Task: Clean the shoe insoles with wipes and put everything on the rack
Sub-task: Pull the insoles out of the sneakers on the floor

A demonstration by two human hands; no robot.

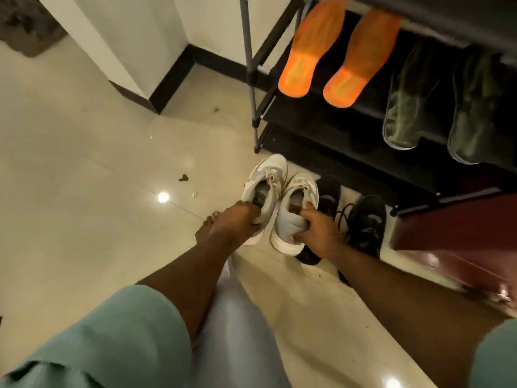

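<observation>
Each of the two hands grips one white shoe at the heel: left hand (237,219), right hand (316,228). Toes point up toward the rack (349,130), which stands just ahead, nearer the right hand.

White sneakers (279,203) in both hands

Home entryway: shoe rack (321,113), tiled floor (84,163).

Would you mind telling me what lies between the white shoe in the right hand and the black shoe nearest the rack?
In the head view, another black shoe lies between the white shoe and the black shoe by the rack.
</observation>
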